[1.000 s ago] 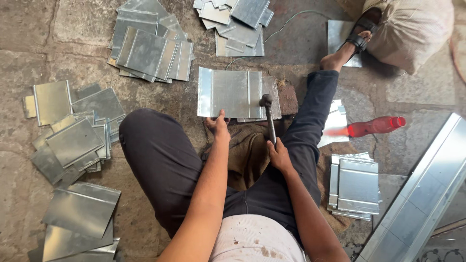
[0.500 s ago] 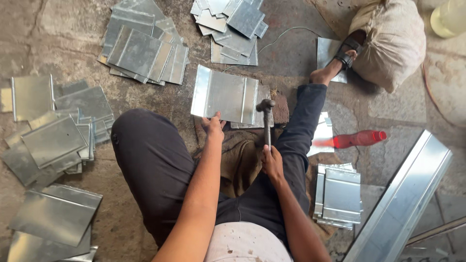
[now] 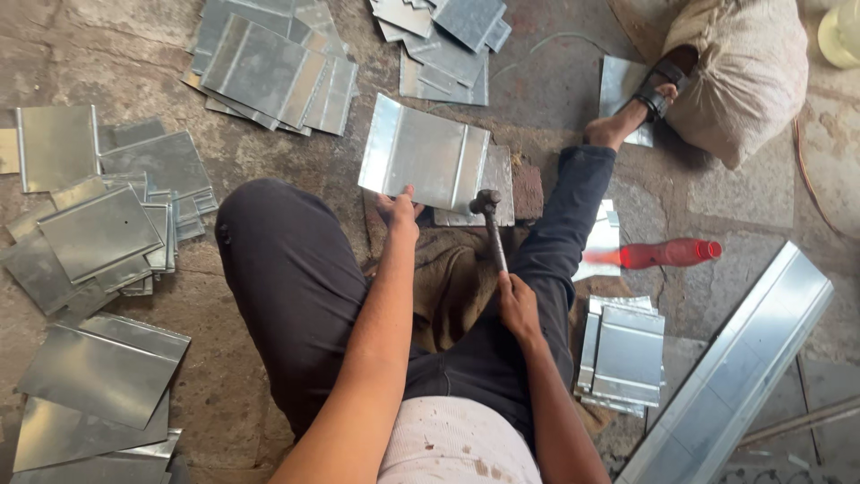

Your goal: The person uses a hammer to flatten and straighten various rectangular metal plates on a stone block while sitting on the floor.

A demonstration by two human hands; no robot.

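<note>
A: What are the hands doing?
B: The left hand grips the near edge of a folded metal sheet lying on the stone floor between the legs. The right hand is closed around a hammer, its head resting on the sheet's right fold

A: What lies around?
B: Stacks of metal sheets at left, a red bottle at right

- Our left hand reaches far forward, arm straight, fingers pinched shut.
- Our right hand sits nearer, fist closed, wrist bent.
</note>
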